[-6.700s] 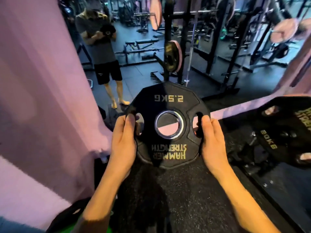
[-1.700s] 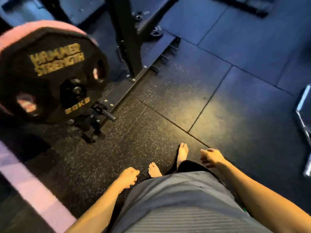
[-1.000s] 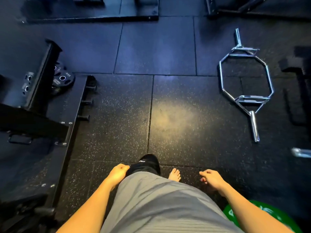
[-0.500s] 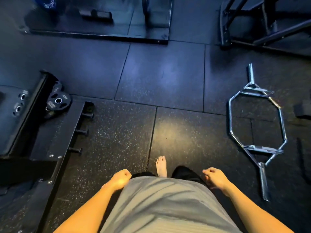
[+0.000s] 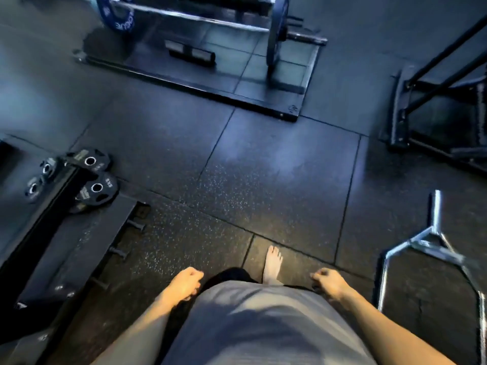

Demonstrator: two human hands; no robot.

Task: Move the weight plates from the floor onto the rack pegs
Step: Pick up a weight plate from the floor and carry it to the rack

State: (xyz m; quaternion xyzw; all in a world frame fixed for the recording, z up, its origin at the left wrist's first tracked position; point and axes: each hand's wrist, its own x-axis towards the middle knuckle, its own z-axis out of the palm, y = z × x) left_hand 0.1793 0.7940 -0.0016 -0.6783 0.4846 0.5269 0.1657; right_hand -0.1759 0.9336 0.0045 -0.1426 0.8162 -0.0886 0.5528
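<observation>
Small black weight plates lie on the floor at the left by the rack's base: one marked 5KG (image 5: 98, 189), another behind it (image 5: 91, 160), and two smaller ones (image 5: 33, 187) beyond the rack's beam. The black rack base (image 5: 66, 248) runs along the left with short pegs (image 5: 135, 227) sticking out of its side. My left hand (image 5: 185, 281) and my right hand (image 5: 328, 283) hang at my hips, both loosely curled with nothing in them, well short of the plates.
A chrome hex bar (image 5: 434, 248) lies on the floor at the right. A barbell with blue plates (image 5: 116, 15) rests on a platform (image 5: 200, 85) ahead. A black frame (image 5: 434, 106) stands at the far right. My bare foot (image 5: 272, 263) is on rubber tiles.
The 2.5 kg plate I held is gone from my hands. I have turned and walked forward; the floor plates, platform and hex bar have come nearer. Both hands stay curled at my sides.
</observation>
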